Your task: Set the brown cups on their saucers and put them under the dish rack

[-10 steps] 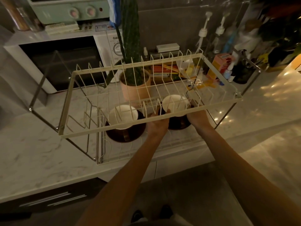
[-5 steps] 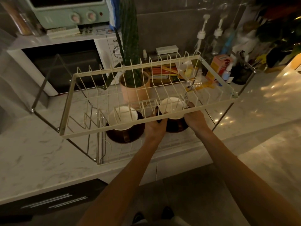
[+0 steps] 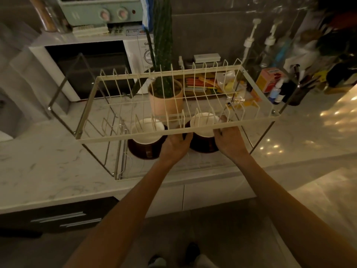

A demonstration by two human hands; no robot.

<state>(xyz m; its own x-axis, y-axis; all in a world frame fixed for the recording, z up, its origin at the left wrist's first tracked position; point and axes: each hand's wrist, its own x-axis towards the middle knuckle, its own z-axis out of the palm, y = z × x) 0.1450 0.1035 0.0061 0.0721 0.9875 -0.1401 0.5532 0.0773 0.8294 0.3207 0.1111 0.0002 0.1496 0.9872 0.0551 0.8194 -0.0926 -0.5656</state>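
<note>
Sliding in: you have carried the second cup (image 3: 203,124) and its saucer (image 3: 202,147) a little deeper under the dish rack (image 3: 123,137) than half a second ago, and your wrists now sit closer to the rack's front rail.

Left hand (image 3: 176,145): it cups the near-left side of the saucer, fingers curled round its rim and thumb toward the cup wall, so it grips the saucer.

Right hand (image 3: 229,140): it holds the opposite side of the same saucer, fingers wrapped under the rim, with one fingertip showing above the rail just past the cup.

Meaning for the task: judging by how low the saucer sits, this looks like the last cup going into place. Whether the saucer already rests on the counter (image 3: 48,167) you cannot tell from here; your palms hide its near edge.

First cup (image 3: 147,130): it stands on its own saucer just to the left of your left hand, under the rack, untouched by either hand.

Look of the cups: both are dark brown outside with a pale cream inside, and both stand upright on dark brown saucers. The first cup's handle points toward you. The rack's cream wires cross over both rims.

Beyond your hands: a potted cactus (image 3: 164,89) stands farther back, behind the two cups.

Likely remaining: lower the saucer fully, then let go on both sides.
</note>
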